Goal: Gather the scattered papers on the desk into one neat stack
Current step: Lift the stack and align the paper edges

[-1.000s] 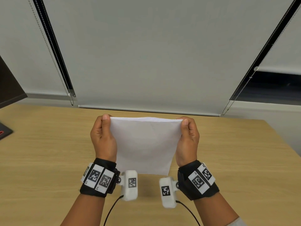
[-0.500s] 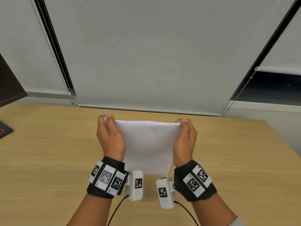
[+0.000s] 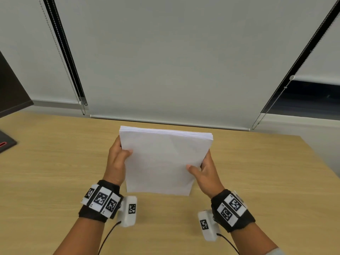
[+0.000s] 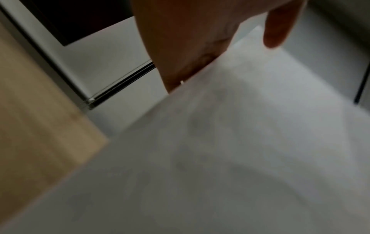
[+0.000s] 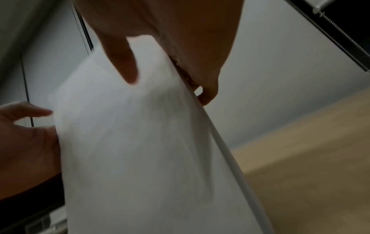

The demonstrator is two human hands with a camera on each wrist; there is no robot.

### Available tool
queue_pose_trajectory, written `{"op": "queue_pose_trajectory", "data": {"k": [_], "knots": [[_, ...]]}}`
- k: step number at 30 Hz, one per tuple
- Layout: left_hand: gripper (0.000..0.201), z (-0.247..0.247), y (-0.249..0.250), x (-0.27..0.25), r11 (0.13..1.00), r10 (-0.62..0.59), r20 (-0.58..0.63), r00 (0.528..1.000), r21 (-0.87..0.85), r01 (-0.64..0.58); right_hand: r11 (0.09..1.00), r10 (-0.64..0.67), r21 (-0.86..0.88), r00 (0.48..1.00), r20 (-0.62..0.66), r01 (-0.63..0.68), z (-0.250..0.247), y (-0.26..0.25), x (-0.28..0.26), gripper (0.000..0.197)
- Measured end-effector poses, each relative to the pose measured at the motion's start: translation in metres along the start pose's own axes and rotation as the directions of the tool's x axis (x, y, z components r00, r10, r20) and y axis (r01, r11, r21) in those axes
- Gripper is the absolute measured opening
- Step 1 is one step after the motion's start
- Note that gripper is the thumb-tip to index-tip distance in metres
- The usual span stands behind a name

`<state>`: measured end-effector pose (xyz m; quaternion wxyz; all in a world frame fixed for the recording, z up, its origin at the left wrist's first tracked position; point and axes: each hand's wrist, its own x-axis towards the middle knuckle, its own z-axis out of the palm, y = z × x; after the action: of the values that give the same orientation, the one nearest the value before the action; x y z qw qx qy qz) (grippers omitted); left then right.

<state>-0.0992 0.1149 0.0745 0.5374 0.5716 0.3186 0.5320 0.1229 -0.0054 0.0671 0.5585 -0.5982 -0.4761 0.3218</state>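
A squared-up stack of white papers is held above the wooden desk, tilted with its far edge raised. My left hand grips its left edge, thumb on top and fingers hidden underneath. My right hand grips the right edge lower down, thumb lying on the top sheet. The left wrist view shows the stack filling most of the picture under my left hand. In the right wrist view the stack runs from my right hand down, its thick edge visible.
A dark monitor and a black device with a red mark sit at the desk's far left. Roller blinds with bead chains hang behind the desk. The desk's right edge runs diagonally.
The stack has tipped from standing upright on its lower edge to a flatter, lifted tilt. Both hands slid from its top corners down to its side edges.
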Motion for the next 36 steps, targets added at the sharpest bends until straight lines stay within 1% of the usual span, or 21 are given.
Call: {"op": "queue_pose_trajectory", "data": {"k": [1,3,5,7,8,11,14,17,19,22,25,27,29,32,34,36], "knots": [[0.03,-0.005,-0.008,-0.003,0.998,-0.032,0.043,0.999,0.047,0.029,0.999,0.009,-0.045,1.0,-0.001,-0.009,0.002,0.007,0.0,0.065],[0.034,-0.011,-0.023,-0.006,0.986,-0.124,0.069,0.99,0.116,0.115,0.997,0.02,-0.077,1.0,-0.009,-0.021,0.004,0.017,0.001,0.066],[0.029,-0.012,-0.035,-0.007,0.972,-0.198,0.078,0.977,0.144,0.185,0.994,0.029,-0.108,1.0,-0.003,-0.029,0.005,0.024,0.001,0.067],[0.036,-0.01,-0.039,-0.007,0.965,-0.229,0.059,0.972,0.141,0.219,0.989,-0.005,-0.146,1.0,0.001,0.005,0.008,0.024,0.0,0.066],[0.038,-0.008,-0.039,-0.008,0.966,-0.226,0.049,0.973,0.141,0.217,0.988,-0.033,-0.151,0.999,-0.018,0.03,0.01,0.024,0.001,0.062],[0.04,0.004,-0.032,-0.01,0.979,-0.151,0.001,0.989,0.137,0.149,0.987,-0.116,-0.124,0.987,-0.108,0.102,0.017,0.015,0.005,0.054],[0.041,0.014,-0.014,-0.01,0.995,-0.014,-0.056,0.998,0.102,0.019,0.979,-0.191,-0.098,0.966,-0.175,0.176,0.022,0.001,0.009,0.052],[0.042,0.015,-0.006,-0.011,0.995,0.065,-0.073,0.995,0.086,-0.058,0.969,-0.246,-0.084,0.947,-0.209,0.233,0.022,-0.005,0.011,0.054],[0.045,0.014,-0.015,-0.016,0.989,0.049,-0.071,0.996,0.14,-0.039,0.974,-0.22,-0.105,0.956,-0.195,0.202,0.023,0.006,0.008,0.055],[0.05,0.014,-0.041,-0.027,0.979,-0.069,-0.079,0.995,0.184,0.082,0.986,-0.111,-0.143,0.978,-0.175,0.086,0.029,0.035,0.0,0.056],[0.056,0.014,-0.054,-0.027,0.972,-0.151,-0.103,0.983,0.164,0.167,0.989,-0.048,-0.145,0.986,-0.161,0.025,0.031,0.047,0.0,0.054],[0.059,0.013,-0.056,-0.023,0.968,-0.178,-0.099,0.979,0.163,0.193,0.992,-0.013,-0.129,0.988,-0.155,-0.007,0.032,0.046,0.002,0.052],[0.059,0.011,-0.054,-0.019,0.965,-0.175,-0.081,0.981,0.183,0.188,0.991,0.006,-0.131,0.988,-0.156,-0.027,0.035,0.045,0.005,0.051],[0.052,-0.003,-0.047,-0.011,0.959,-0.181,-0.049,0.982,0.214,0.188,0.992,0.049,-0.105,0.989,-0.138,-0.064,0.043,0.037,0.012,0.047],[0.048,-0.027,-0.033,0.001,0.947,-0.193,-0.028,0.981,0.258,0.194,0.994,0.072,-0.074,0.993,-0.094,-0.08,0.058,0.018,0.021,0.044],[0.046,-0.063,-0.013,0.019,0.924,-0.228,-0.03,0.973,0.308,0.226,0.993,0.105,-0.047,0.994,-0.025,-0.106,0.081,-0.001,0.033,0.041]]}}
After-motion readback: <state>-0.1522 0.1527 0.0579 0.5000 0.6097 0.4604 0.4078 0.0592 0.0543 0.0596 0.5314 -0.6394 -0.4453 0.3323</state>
